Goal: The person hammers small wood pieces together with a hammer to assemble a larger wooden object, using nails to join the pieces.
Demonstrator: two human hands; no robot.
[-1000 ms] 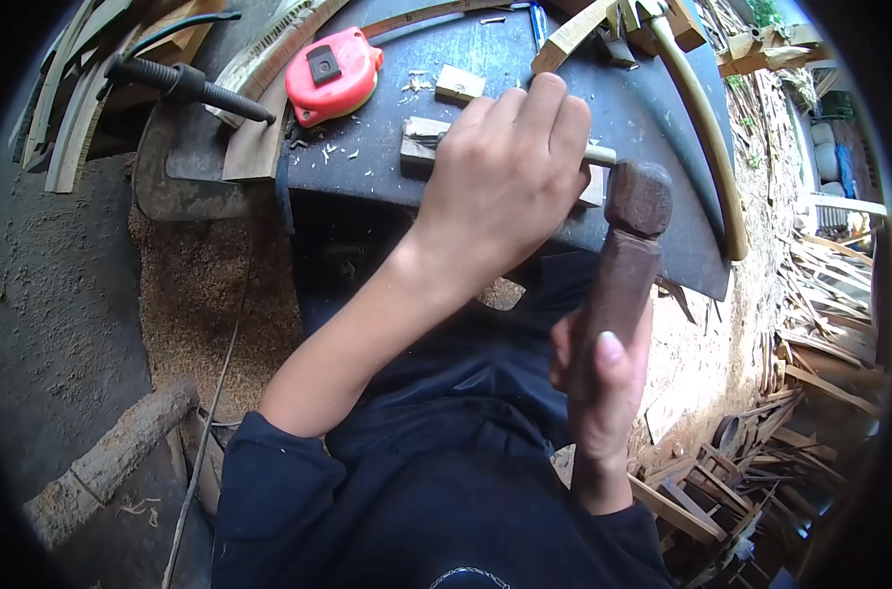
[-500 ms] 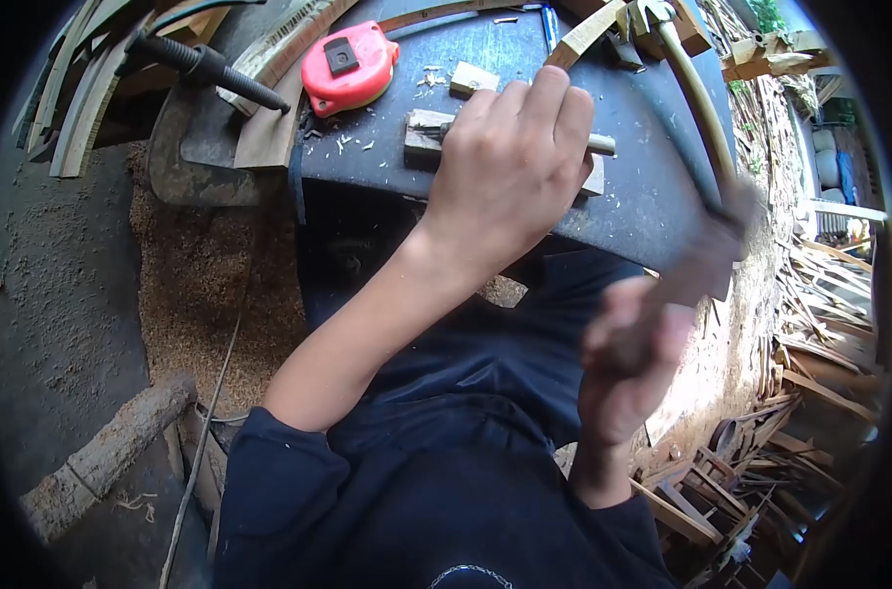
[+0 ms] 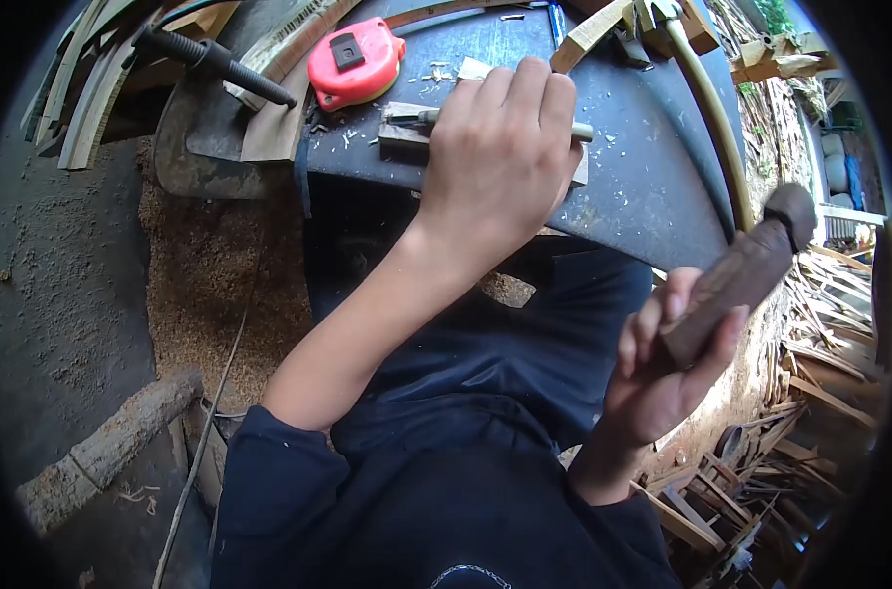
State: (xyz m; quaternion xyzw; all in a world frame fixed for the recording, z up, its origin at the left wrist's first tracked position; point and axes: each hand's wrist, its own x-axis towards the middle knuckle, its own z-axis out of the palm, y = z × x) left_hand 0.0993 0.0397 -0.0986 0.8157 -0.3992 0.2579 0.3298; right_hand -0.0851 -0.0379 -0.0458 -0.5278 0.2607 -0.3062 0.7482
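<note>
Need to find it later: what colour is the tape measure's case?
Red tape measure with a black clip, in the head view.

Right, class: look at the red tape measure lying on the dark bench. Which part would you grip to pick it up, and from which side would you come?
Grip the red tape measure across its two curved edges, coming from above. It lies flat on the dark bench with its black clip facing up, so the edges are exposed. Approach from the near side: wooden strips crowd its left, and the left hand works just to its right.

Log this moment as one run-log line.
left hand: grips chisel on wood block | right hand: holds wooden mallet raised, off the chisel | red tape measure on bench
</note>
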